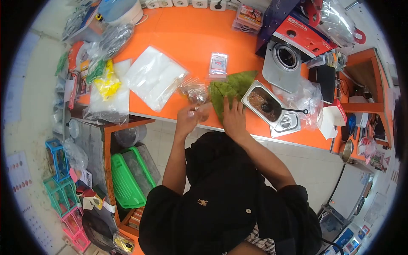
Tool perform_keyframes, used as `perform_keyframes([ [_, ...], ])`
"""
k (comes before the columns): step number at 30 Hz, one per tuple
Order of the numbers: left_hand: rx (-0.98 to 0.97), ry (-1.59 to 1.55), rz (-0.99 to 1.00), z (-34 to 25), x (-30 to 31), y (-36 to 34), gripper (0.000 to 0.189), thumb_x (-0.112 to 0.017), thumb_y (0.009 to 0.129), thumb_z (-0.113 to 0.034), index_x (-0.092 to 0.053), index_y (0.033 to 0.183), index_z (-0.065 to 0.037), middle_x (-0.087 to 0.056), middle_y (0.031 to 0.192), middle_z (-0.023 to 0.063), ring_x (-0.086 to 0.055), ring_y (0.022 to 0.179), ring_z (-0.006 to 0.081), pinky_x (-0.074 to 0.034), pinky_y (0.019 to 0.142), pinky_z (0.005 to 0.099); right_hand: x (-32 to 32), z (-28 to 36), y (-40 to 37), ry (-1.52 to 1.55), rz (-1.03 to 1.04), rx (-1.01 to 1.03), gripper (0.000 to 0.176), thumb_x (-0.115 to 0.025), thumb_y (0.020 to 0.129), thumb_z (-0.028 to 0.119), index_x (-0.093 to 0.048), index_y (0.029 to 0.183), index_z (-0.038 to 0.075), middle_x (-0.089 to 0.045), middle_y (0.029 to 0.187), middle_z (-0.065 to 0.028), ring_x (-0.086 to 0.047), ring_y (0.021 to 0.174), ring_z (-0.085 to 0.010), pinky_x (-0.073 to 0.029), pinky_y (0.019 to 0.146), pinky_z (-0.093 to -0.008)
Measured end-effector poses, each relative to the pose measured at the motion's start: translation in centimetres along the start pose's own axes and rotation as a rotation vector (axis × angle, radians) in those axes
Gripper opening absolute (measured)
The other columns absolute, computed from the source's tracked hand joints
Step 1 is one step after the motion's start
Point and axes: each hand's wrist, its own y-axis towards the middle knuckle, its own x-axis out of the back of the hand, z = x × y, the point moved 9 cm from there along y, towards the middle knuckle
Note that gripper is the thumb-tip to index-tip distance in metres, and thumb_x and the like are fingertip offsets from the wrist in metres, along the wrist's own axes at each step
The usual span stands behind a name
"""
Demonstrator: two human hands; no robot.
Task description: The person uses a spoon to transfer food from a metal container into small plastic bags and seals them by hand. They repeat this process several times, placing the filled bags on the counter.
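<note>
My right hand (233, 117) lies with fingers stretched out on a crumpled green, cloth-like sheet (238, 83) at the table's front edge. To its left, my left hand (189, 118) is closed, fingertips pinched together by a clear crinkled plastic packet (196, 90); what is in the pinch I cannot make out. Right of the green sheet is a rectangular steel food pan (247, 102) holding a brown, chunky mixture (258, 100). A ladle with a black handle (294, 111) rests in it, the handle sticking out over the right rim. Beside the pan lies its steel lid (289, 123).
Clear plastic sheets (155, 76) and a yellow bag (107, 83) lie to the left on the orange table (182, 32). A small clear packet (218, 66) sits behind the green sheet. At right are a grey machine (276, 70) and loose plastic (308, 102). A green crate (123, 178) stands below left.
</note>
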Motion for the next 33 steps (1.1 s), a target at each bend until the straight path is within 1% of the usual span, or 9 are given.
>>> perform_keyframes([
  [4,-0.328,0.086,-0.357,-2.0,2.8,0.3,0.032,-0.072,0.089,-0.006,-0.062,0.119,-0.001,-0.064,0.103,0.0062,-0.063,0.083,0.0123,-0.051,0.07,0.0267,-4.2,-1.0,1.2,-0.022,-0.112,0.167,0.037,-0.06,0.08,0.011,-0.062,0.116,0.001,-0.06,0.096,-0.0142,-0.058,0.094,-0.0311,-0.051,0.081,-0.0426],
  [6,0.167,-0.827,-0.206,0.7,1.4,-0.8,0.052,-0.071,0.082,0.0,-0.053,0.13,-0.003,-0.056,0.113,0.0063,-0.06,0.089,0.0164,-0.051,0.073,0.03,-4.7,-1.7,1.4,-0.01,-0.072,0.186,0.027,-0.059,0.08,0.012,-0.064,0.104,0.002,-0.062,0.093,-0.0134,-0.06,0.092,-0.03,-0.052,0.078,-0.0412],
  [12,0.242,-1.503,0.404,-2.0,-5.5,-2.4,0.068,-0.059,0.074,0.006,-0.046,0.14,-0.002,-0.05,0.119,0.0105,-0.051,0.09,0.0184,-0.047,0.079,0.0303,-4.2,-1.9,0.6,0.101,-0.065,0.232,0.012,-0.061,0.082,0.014,-0.061,0.09,0.005,-0.063,0.093,-0.0129,-0.063,0.09,-0.0286,-0.054,0.075,-0.0396],
  [14,0.286,-1.469,0.424,-2.1,-6.3,-2.6,0.068,-0.058,0.074,0.004,-0.046,0.14,-0.004,-0.053,0.118,0.0144,-0.056,0.096,0.0219,-0.053,0.083,0.0397,-2.9,-1.6,-0.2,0.184,-0.056,0.234,0.014,-0.061,0.084,0.015,-0.062,0.093,0.004,-0.063,0.093,-0.013,-0.063,0.091,-0.0295,-0.054,0.075,-0.0399],
  [17,0.41,-1.141,0.516,-2.5,-7.7,-4.3,0.075,-0.057,0.079,0.005,-0.034,0.148,-0.01,-0.059,0.109,0.0196,-0.065,0.105,0.0322,-0.056,0.088,0.065,1.8,-2.7,-1.5,0.882,0.047,-0.077,0.022,-0.069,0.09,0.016,-0.066,0.108,0.004,-0.063,0.095,-0.0139,-0.063,0.099,-0.0332,-0.052,0.08,-0.0412],
  [20,0.374,-0.804,0.621,-3.9,-9.5,-5.5,0.078,-0.058,0.083,0.007,-0.026,0.152,-0.011,-0.061,0.105,0.0194,-0.068,0.095,0.0324,-0.06,0.083,0.0574,5.3,-1.9,-2.3,0.947,0.043,0.193,0.021,-0.074,0.085,0.012,-0.07,0.105,0.005,-0.065,0.1,-0.0136,-0.063,0.097,-0.0325,-0.051,0.084,-0.0421],
  [25,0.07,-0.58,0.874,-6.6,-12.8,-5.3,0.084,-0.057,0.093,0.006,-0.001,0.153,-0.015,-0.059,0.11,0.018,-0.069,0.091,0.0253,-0.061,0.081,0.0426,6.7,-4.1,-3.3,1.018,0.113,0.127,0.024,-0.081,0.076,0.011,-0.074,0.099,0.007,-0.068,0.1,-0.0113,-0.064,0.098,-0.03,-0.051,0.086,-0.0402],
  [30,0.131,-0.741,0.88,-9.1,-15.0,-5.8,0.092,-0.068,0.088,0.007,-0.007,0.154,-0.013,-0.055,0.12,0.0189,-0.069,0.096,0.0261,-0.062,0.084,0.0428,6.6,-5.7,-3.8,1.047,0.105,-0.039,0.018,-0.078,0.079,0.006,-0.073,0.096,0.005,-0.068,0.098,-0.0115,-0.066,0.092,-0.0276,-0.051,0.084,-0.0373],
  [33,0.204,-0.705,0.856,-9.1,-15.6,-5.5,0.095,-0.072,0.085,0.005,-0.008,0.153,-0.012,-0.063,0.105,0.0178,-0.071,0.085,0.0225,-0.062,0.076,0.0384,7.0,-6.7,-4.1,1.075,-0.029,-0.091,0.011,-0.073,0.084,0.002,-0.068,0.094,0.003,-0.068,0.098,-0.0111,-0.066,0.091,-0.0249,-0.05,0.083,-0.0351],
])
